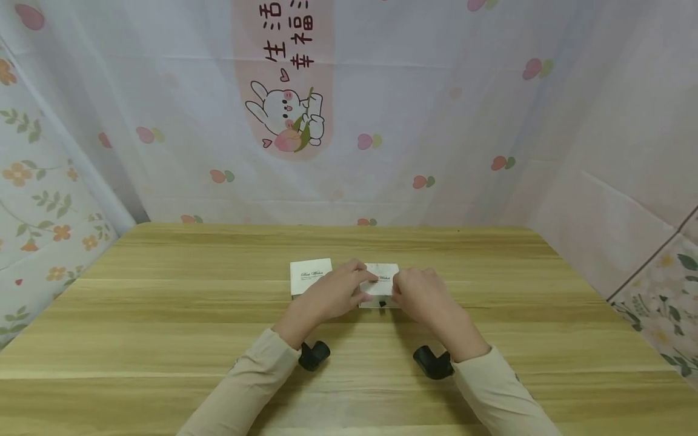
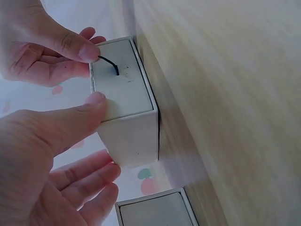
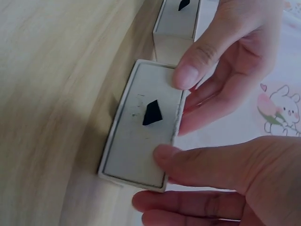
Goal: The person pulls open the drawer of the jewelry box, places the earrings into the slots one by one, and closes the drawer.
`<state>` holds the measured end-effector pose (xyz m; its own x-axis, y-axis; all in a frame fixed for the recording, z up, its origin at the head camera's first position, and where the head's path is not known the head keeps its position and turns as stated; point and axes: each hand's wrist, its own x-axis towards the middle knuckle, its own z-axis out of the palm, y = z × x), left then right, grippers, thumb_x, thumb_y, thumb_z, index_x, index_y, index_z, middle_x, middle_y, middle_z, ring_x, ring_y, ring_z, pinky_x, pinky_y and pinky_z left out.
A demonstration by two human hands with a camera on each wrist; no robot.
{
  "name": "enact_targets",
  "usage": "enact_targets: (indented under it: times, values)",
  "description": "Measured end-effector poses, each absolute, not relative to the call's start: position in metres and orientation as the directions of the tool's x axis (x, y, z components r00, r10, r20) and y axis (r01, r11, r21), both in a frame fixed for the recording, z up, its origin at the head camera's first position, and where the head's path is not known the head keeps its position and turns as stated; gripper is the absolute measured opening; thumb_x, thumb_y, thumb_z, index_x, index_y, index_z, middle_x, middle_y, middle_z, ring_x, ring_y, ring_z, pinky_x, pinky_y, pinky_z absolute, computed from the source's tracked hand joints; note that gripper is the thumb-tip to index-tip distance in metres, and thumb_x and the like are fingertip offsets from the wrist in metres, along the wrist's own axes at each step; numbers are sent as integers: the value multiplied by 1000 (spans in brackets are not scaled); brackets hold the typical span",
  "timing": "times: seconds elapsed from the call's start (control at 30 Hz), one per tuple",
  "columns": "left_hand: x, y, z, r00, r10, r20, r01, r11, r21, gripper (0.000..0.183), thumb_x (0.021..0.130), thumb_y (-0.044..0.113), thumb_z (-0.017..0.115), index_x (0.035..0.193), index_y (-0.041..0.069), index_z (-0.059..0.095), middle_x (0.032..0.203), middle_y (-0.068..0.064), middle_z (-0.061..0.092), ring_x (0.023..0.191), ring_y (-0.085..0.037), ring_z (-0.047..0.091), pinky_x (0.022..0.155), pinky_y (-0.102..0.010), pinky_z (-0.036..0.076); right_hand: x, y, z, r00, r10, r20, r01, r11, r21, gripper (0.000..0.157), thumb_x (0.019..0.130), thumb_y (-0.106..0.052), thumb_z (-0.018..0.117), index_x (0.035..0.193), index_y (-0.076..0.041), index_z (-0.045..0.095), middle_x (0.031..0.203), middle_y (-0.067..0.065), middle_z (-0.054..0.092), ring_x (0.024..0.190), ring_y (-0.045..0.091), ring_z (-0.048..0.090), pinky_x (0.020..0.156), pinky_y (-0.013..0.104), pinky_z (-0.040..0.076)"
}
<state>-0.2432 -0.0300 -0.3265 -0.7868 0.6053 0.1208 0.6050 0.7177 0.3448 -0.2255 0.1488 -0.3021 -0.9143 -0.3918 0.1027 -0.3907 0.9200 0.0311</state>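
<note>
A small white box (image 1: 383,288) with dark script lettering on its top sits near the middle of the table. My left hand (image 1: 339,290) holds it at the left, thumb at the front face and fingers by the side. From the right, my right hand (image 1: 422,293) grips the same box, its thumb (image 3: 176,160) on the front face's edge. A black ribbon tab (image 3: 153,113) sticks out of that inset front panel. Just left of my left hand is a second white box (image 1: 308,272) with similar lettering, partly covered by the hand.
The wood-grain table (image 1: 191,290) runs back to a printed curtain (image 1: 392,109) with a rabbit picture. Black devices (image 1: 314,356) are worn at both wrists. Floral cloth (image 1: 38,181) hangs at the left side.
</note>
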Motion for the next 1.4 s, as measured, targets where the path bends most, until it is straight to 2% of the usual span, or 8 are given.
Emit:
enact_targets:
  times: [0.3, 0.5, 0.8, 1.0, 1.13, 1.23, 1.3, 1.4]
  values:
    - [-244, -30, -326, -779, 604, 168, 622, 713, 323, 31, 92, 18, 59, 122, 13, 59, 119, -3, 52, 91, -14, 57, 78, -24, 49, -229, 151, -308, -896, -407, 176, -405, 913, 49, 21, 84, -11, 65, 66, -8, 57, 56, -3, 51, 50, 11, 40, 55, 30, 39]
    - [-245, -31, -329, -772, 605, 195, 632, 701, 330, 31, 90, 15, 60, 121, 12, 60, 118, -4, 53, 91, -14, 57, 78, -24, 49, -230, 152, -310, -884, -413, 217, -410, 910, 63, 17, 84, -10, 65, 69, -7, 58, 59, -1, 56, 50, 11, 42, 55, 33, 41]
    - [-246, -35, -325, -786, 595, 169, 612, 708, 351, 32, 91, 16, 59, 123, 13, 59, 120, -2, 52, 90, -12, 58, 79, -24, 49, -228, 151, -307, -903, -393, 171, -391, 919, 50, 12, 86, -10, 62, 75, -5, 60, 60, -1, 55, 51, 12, 43, 57, 33, 40]
    - [-249, -45, -313, -811, 568, 142, 576, 732, 365, 37, 91, 20, 58, 127, 12, 56, 127, -5, 51, 103, -18, 57, 86, -33, 49, -224, 145, -304, -896, -389, 216, -393, 919, 24, 9, 84, -13, 63, 89, -5, 66, 77, 4, 59, 67, 17, 54, 67, 38, 45]
    - [-251, -56, -303, -841, 533, 99, 526, 760, 381, 44, 90, 26, 60, 131, 13, 51, 134, -7, 47, 116, -24, 52, 92, -39, 46, -219, 136, -306, -829, -460, 318, -483, 875, 6, 13, 82, -12, 66, 92, -4, 67, 83, 4, 59, 73, 19, 55, 71, 39, 48]
    - [-251, -65, -298, -858, 510, 64, 491, 778, 393, 51, 89, 30, 62, 135, 14, 47, 137, -8, 44, 118, -27, 51, 94, -42, 45, -216, 128, -311, -763, -534, 364, -576, 818, -5, 16, 82, -11, 67, 96, -3, 67, 91, 5, 62, 82, 21, 59, 79, 39, 50]
    - [-251, -71, -295, -864, 502, 40, 474, 785, 399, 55, 88, 30, 63, 137, 14, 44, 139, -11, 41, 120, -29, 50, 95, -44, 45, -214, 122, -314, -741, -571, 354, -619, 784, -32, 22, 84, -13, 66, 103, -2, 65, 101, 8, 63, 95, 24, 60, 90, 41, 48]
    - [-251, -82, -292, -869, 495, 4, 451, 788, 419, 60, 87, 23, 65, 140, 12, 40, 142, -16, 37, 126, -33, 44, 99, -46, 41, -210, 113, -317, -745, -604, 283, -651, 752, -109, 33, 89, -19, 61, 118, -2, 60, 119, 12, 60, 114, 28, 55, 105, 46, 36]
